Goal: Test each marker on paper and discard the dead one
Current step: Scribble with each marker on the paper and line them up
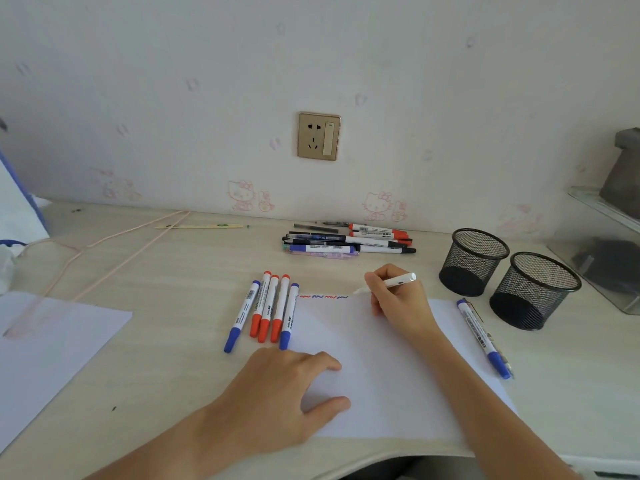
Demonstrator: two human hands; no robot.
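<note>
I'm watching the right hand (pixel 398 299) pinching a white marker (pixel 388 283) w/ thumb and curled fingers around the mid-barrel. Its long axis is running low-left to high-right: tip down at the top edge of the paper (pixel 374 358), butt end sticking up past the knuckles toward the mesh cups (pixel 474 261). The tip is sitting just right of the squiggles (pixel 323 296), a red/blue row along that top edge, so the free strip for the next stroke lies to the right of the tip, i.e. under and past the hand itself. I can't tell whether the tip is touching the sheet or leaving ink; no fresh mark is visible there.

The left hand (pixel 287 396) is lying flat w/ relaxed fingers spread, pressing the paper's lower-left area and gripping nothing. It's the nearer hand to the five capped markers (pixel 265 311) lined up beside the paper's left edge, caps pointing toward me.

One blue-capped marker (pixel 483 337) is lying apart on the paper's right edge, nearer the right hand. More pens (pixel 349 240) are piled by the wall, well apart from both hands.

My guess: I'm mid-test, w/ the pile not yet tried.
</note>
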